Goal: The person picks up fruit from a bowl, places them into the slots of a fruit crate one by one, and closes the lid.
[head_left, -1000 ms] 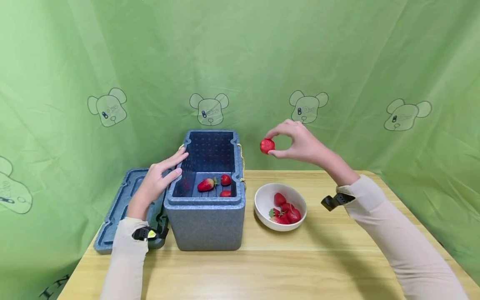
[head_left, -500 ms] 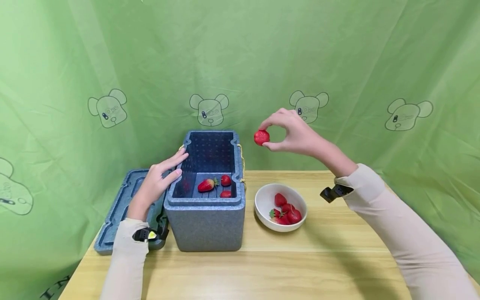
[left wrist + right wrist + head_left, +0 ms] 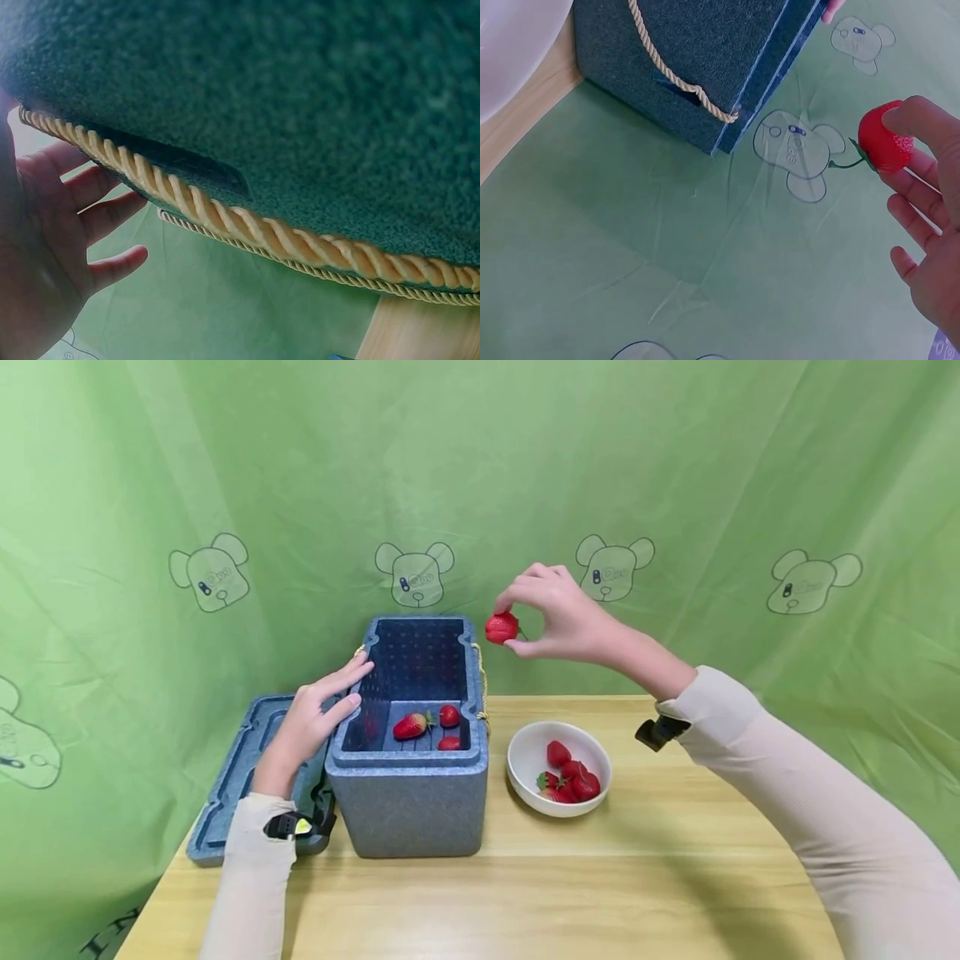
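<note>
My right hand (image 3: 573, 618) pinches a red strawberry (image 3: 502, 627) between thumb and fingers, in the air just right of the box's far end. Its green stem shows in the right wrist view, where the strawberry (image 3: 886, 136) sits at the fingertips. My left hand (image 3: 306, 724) rests with extended fingers on the left rim of a blue-grey foam box (image 3: 408, 810). Inside on the floor of the box lie a paler-topped strawberry (image 3: 410, 727) and two red ones. A white bowl (image 3: 525, 777) right of the box holds several strawberries (image 3: 573, 774).
The box's lid (image 3: 238, 777) lies left of the box, partly under my left forearm. A yellow rope handle (image 3: 483, 685) hangs on the box's right side; another rope (image 3: 247, 225) runs along the left. A green curtain (image 3: 480, 468) stands behind the wooden table (image 3: 555, 893).
My right hand has moved left and slightly up with the strawberry, closer to the box's right rim. My left hand stays on the left rim.
</note>
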A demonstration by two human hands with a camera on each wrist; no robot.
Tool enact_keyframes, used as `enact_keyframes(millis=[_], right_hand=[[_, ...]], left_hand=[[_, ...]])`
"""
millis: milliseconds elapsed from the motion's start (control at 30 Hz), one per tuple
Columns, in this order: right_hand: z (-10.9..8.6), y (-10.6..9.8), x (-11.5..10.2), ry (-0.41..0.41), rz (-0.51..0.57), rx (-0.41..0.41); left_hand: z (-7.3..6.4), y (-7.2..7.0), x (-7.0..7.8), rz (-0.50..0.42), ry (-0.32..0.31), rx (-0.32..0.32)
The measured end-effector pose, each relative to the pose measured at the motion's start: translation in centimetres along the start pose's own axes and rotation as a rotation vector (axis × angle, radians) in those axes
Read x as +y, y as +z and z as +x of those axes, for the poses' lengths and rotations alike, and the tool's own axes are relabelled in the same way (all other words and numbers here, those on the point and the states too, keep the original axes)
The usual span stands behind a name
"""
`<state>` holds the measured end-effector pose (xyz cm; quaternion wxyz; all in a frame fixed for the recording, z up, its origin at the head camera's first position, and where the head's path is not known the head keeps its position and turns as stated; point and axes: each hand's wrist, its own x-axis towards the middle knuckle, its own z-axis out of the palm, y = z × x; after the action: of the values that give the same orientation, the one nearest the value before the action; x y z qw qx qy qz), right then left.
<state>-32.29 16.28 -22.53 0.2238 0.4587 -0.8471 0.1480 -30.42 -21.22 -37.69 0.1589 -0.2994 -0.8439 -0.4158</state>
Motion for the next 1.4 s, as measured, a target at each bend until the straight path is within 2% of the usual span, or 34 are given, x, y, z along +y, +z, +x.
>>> enact_keyframes(millis=[233,633,1033,1400], right_hand=[[2.0,0.4,-1.8,-0.029,-0.02,-0.059],[5.0,0.9,-4.5,-0.135,-0.068,-0.15],[6.6,3.0,-5.8,-0.152,-0.137,-0.321],[7.6,4.7,-6.4,-0.155,-0.174,-0.418]], left_hand=[[-0.1,-0.1,0.0,0.009,0.0,-0.002],[0.2,0.1,0.2,0.007,-0.003,-0.009],[0.4,0.6,0.1,-0.003,-0.007,-0.019],[0.2,0.3,0.1,-0.011,-0.024,-0.022]])
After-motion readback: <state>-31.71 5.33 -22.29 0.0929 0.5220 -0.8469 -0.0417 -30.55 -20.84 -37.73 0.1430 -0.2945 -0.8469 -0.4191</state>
